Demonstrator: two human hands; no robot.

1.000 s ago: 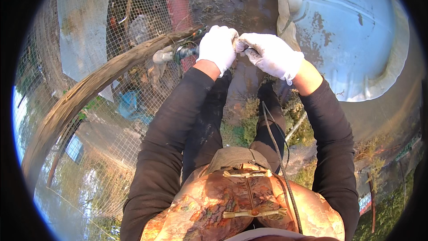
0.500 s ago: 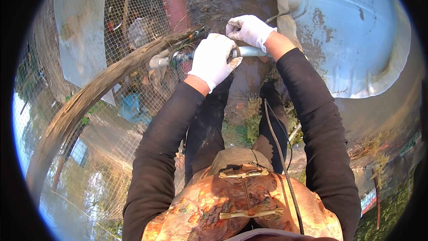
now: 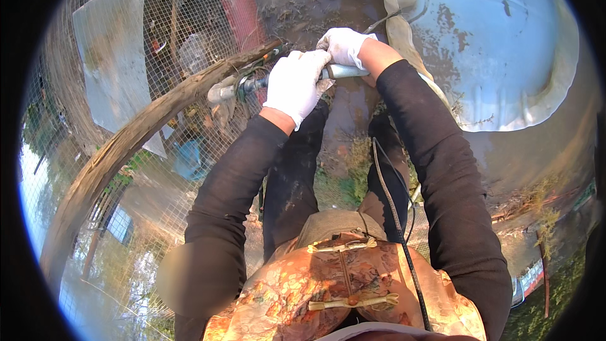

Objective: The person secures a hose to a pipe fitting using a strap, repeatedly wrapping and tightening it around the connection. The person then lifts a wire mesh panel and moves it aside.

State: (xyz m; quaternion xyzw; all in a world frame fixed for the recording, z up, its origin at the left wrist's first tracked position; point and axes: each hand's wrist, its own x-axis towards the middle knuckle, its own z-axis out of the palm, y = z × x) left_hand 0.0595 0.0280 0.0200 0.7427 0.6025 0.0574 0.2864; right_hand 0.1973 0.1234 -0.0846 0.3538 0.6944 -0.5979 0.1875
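1. Grasping the white pipe (image 3: 348, 71), at twelve o'clock: left hand (image 3: 294, 85).
2. Right hand (image 3: 347, 46), at the left's two o'clock: whether its grip holds anything cannot be told.
3. Blue shell (image 3: 499, 38): two o'clock.

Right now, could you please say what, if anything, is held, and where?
The left hand seemingly grips the pipe beside its dark fitting; for the right hand, I cannot tell.
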